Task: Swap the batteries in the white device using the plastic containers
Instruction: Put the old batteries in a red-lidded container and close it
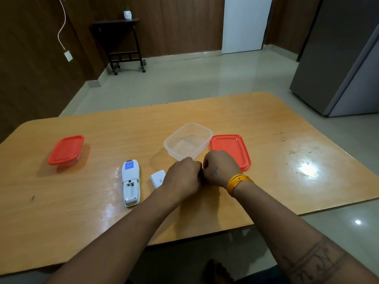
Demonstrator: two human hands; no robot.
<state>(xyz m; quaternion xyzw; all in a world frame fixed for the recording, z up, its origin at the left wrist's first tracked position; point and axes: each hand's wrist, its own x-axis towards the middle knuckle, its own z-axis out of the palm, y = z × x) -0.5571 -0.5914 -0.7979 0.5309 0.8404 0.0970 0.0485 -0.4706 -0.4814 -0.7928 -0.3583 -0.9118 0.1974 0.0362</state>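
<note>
A: The forearms come first, then the left hand [185, 174] and right hand [218, 170], knuckles touching, fingers curled round something small and dark; what it is cannot be told.

B: And the device [131, 184]?

A: Left of the fingers, white, face down, bay open and empty-looking; its cover [157, 178] lies between.

B: Handling?

A: Likely light, stiff, slick; grip its long sides. Just beyond the fingers, the open tub [187, 141] and lid [230, 149].

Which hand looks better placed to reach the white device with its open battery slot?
Left. The left hand is nearer the white device, which lies to its left; the right hand would have to cross over it.
</note>
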